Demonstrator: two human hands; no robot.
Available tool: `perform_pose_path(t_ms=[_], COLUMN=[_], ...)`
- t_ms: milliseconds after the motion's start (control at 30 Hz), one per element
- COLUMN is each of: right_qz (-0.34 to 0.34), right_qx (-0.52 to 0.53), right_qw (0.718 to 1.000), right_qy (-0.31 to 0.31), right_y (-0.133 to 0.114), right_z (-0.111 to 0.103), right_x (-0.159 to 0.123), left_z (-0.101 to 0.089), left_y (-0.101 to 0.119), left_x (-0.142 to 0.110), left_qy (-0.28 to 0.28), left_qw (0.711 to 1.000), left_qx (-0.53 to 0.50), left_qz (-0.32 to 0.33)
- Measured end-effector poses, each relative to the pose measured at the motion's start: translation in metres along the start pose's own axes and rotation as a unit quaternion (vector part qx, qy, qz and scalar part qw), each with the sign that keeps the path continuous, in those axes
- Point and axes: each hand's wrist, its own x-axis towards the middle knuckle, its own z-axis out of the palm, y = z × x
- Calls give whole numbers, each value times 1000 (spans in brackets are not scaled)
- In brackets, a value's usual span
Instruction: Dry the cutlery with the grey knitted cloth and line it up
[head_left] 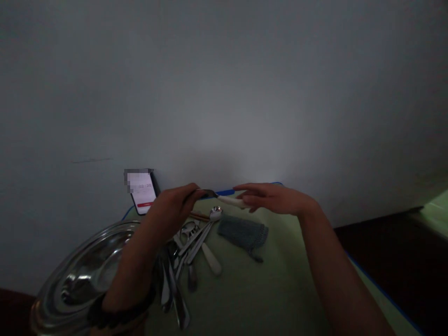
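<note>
A white-handled piece of cutlery (230, 201) is held up level between my two hands, above the back of the table. The fingers of my left hand (178, 200) are closed on its metal end, which hides whether it is a fork or a spoon. At the other end, my right hand (266, 198) has the handle between thumb and fingers, with the index finger stretched out above it. Below my hands lies a heap of cutlery, including a spoon (216, 213) and a white handle (211, 259). A folded grey-green cloth (243, 232) rests to the right of this heap.
A shiny steel bowl (75, 275) stands at the left, partly behind my left forearm. Against the wall (224, 93) leans a phone (143, 192) with its screen lit. The table's pale green cover (259, 298) has a blue edge.
</note>
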Motion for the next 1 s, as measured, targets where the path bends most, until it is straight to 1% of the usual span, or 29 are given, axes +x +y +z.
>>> perform_pose_path(t_ms=[67,100,133,167,200,267,333,433,533,600,767,900,1000], right_qz=[-7,-5,5,32,60,120,191,274,312,316,307,308,299], right_qx=[-47,-91,-149,-213,-242,-284,-322,-361,-393,-414,-462,-492,-511], right_qw=[999,996,989,976,967,942,908,857,818,803,780,757,745], right_qy=[-22,-24,-5,33,63,130,187,244,280,290,289,299,307], right_y=[0,4,10,20,31,59,88,121,136,139,142,144,145], right_z=[4,6,8,10,11,13,15,19,23,25,23,18,16], right_x=[-4,-6,-8,-10,-13,-20,-26,-31,-31,-29,-24,-19,-16], left_z=[18,28,39,50,61,82,98,115,123,125,124,122,123], left_y=[7,8,9,9,8,8,10,19,27,30,29,28,29], left_x=[7,10,13,15,16,17,17,13,9,8,9,9,9], left_qy=[-4,-18,-40,-59,-74,-100,-127,-175,-219,-230,-240,-245,-249], left_qw=[1000,1000,999,998,997,995,992,983,972,969,966,965,965], left_qx=[4,7,8,4,0,-4,-4,-2,1,5,6,6,7], left_qz=[8,4,-7,-11,-13,-9,16,59,86,92,94,92,88])
